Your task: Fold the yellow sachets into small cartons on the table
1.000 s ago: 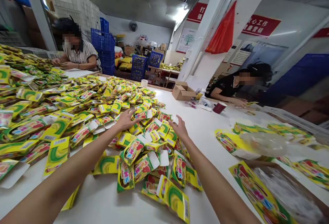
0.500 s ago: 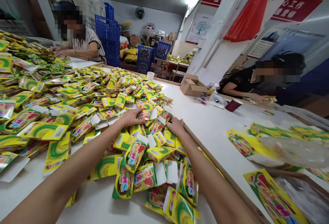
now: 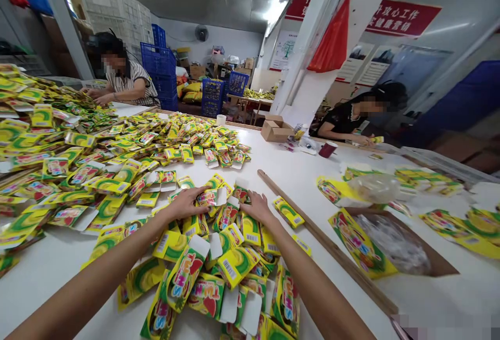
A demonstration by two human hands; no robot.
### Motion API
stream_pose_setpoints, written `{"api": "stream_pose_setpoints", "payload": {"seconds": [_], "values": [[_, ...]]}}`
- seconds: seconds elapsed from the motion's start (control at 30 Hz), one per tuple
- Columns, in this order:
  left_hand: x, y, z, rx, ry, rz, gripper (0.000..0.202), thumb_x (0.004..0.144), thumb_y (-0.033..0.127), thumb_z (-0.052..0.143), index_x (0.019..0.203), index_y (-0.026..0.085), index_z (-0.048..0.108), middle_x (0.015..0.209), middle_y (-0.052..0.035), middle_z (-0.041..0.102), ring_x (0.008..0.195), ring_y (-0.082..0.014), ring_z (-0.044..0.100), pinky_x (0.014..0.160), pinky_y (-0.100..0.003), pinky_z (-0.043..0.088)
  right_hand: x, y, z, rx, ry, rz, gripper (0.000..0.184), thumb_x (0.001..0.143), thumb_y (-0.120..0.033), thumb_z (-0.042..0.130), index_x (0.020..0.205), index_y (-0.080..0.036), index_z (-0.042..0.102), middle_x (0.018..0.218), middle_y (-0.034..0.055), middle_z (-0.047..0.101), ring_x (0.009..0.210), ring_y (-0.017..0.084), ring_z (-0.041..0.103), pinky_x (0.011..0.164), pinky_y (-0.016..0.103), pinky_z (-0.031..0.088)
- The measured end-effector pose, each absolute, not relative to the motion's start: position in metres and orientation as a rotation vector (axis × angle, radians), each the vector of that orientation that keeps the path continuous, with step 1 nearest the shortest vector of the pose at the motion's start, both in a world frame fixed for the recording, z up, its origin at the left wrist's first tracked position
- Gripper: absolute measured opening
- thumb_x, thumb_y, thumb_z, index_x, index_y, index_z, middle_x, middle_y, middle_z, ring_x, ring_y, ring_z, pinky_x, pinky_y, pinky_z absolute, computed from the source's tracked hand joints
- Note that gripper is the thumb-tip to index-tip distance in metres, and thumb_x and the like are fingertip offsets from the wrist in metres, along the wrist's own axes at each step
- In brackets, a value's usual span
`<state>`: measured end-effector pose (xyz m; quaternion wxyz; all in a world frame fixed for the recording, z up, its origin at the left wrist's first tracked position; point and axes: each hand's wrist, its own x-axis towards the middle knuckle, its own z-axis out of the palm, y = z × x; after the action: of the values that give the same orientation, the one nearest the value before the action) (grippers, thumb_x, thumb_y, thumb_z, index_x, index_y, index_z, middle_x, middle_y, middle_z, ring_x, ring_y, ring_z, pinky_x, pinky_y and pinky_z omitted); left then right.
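A loose heap of small yellow-green cardboard boxes printed "TWINS" (image 3: 205, 290) lies on the white table between my forearms. Several have white end flaps standing out. My left hand (image 3: 188, 203) rests at the far left side of this heap, fingers apart and curved against the boxes. Across from it, my right hand (image 3: 257, 206) cups the far right side with its fingers spread. Boxes lie between the two hands, and neither hand is closed round a single one. My fingertips are partly hidden among the boxes.
A larger pile of the same boxes (image 3: 105, 173) spreads over the left. A wooden strip (image 3: 328, 241) runs along the table at right, beyond it an open display carton with clear plastic (image 3: 363, 246). Two co-workers sit across, near a brown carton (image 3: 275, 129) and white cup (image 3: 221, 120).
Both hands have drawn boxes toward me, and bare table now shows between this heap and the far pile. The view has turned right, and a box beside the wooden strip is now visible.
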<state>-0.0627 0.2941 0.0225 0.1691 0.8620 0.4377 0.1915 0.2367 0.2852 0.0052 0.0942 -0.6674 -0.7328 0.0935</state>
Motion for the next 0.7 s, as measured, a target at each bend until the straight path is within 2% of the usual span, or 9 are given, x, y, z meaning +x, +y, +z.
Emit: {"api": "stream_pose_setpoints", "payload": {"seconds": [0.17, 0.33, 0.47, 0.57, 0.63, 0.7], "values": [[-0.07, 0.25, 0.027, 2.459, 1.208, 0.542, 0.072, 0.079, 0.055, 0.061, 0.143, 0.032, 0.038, 0.135, -0.0044, 0.059, 0.12, -0.03, 0.056, 0.1, -0.038, 0.04, 0.23, 0.238, 0.012, -1.988, -2.16, 0.308, 0.058, 0.086, -0.051, 0.058, 0.132, -0.017, 0.05, 0.135, 0.0125, 0.054, 0.128, 0.029, 0.045, 0.11, 0.052, 0.02], [-0.074, 0.226, 0.038, 2.441, 1.249, 0.582, 0.071, 0.076, 0.056, 0.064, 0.139, 0.028, 0.046, 0.129, -0.0078, 0.063, 0.115, -0.0327, 0.059, 0.098, -0.041, 0.043, 0.226, 0.201, 0.033, -1.981, -2.097, 0.337, 0.058, 0.083, -0.051, 0.06, 0.133, -0.022, 0.052, 0.123, 0.0115, 0.064, 0.119, 0.033, 0.054, 0.106, 0.054, 0.023], [-0.078, 0.2, 0.054, 2.371, 1.359, 0.742, 0.064, 0.083, 0.055, 0.057, 0.138, 0.024, 0.044, 0.132, -0.0099, 0.058, 0.124, -0.033, 0.051, 0.104, -0.046, 0.038, 0.227, 0.149, 0.055, -1.945, -1.96, 0.267, 0.053, 0.086, -0.048, 0.056, 0.131, -0.02, 0.051, 0.126, 0.0138, 0.061, 0.121, 0.033, 0.053, 0.104, 0.051, 0.027], [-0.08, 0.157, 0.064, 2.308, 1.43, 0.898, 0.055, 0.092, 0.047, 0.047, 0.139, 0.021, 0.039, 0.137, -0.0113, 0.052, 0.131, -0.0294, 0.044, 0.108, -0.044, 0.035, 0.218, 0.087, 0.062, -1.87, -1.89, 0.209, 0.032, 0.092, -0.043, 0.048, 0.111, -0.02, 0.06, 0.116, 0.0107, 0.065, 0.113, 0.028, 0.056, 0.099, 0.042, 0.035], [-0.081, 0.12, 0.062, 2.286, 1.389, 1.002, 0.047, 0.092, 0.042, 0.048, 0.135, 0.023, 0.041, 0.137, -0.0104, 0.051, 0.129, -0.0273, 0.045, 0.107, -0.042, 0.038, 0.206, 0.043, 0.06, -1.807, -1.877, 0.204, 0.025, 0.091, -0.044, 0.051, 0.091, -0.022, 0.063, 0.102, 0.0075, 0.067, 0.104, 0.026, 0.059, 0.093, 0.04, 0.039], [-0.081, 0.085, 0.053, 2.289, 1.336, 1.033, 0.043, 0.091, 0.039, 0.051, 0.131, 0.025, 0.045, 0.134, -0.01, 0.052, 0.126, -0.0279, 0.048, 0.105, -0.042, 0.04, 0.19, 0.005, 0.054, -1.722, -1.832, 0.219, 0.022, 0.088, -0.042, 0.056, 0.079, -0.023, 0.061, 0.094, 0.006, 0.065, 0.098, 0.026, 0.059, 0.088, 0.039, 0.041]]}}
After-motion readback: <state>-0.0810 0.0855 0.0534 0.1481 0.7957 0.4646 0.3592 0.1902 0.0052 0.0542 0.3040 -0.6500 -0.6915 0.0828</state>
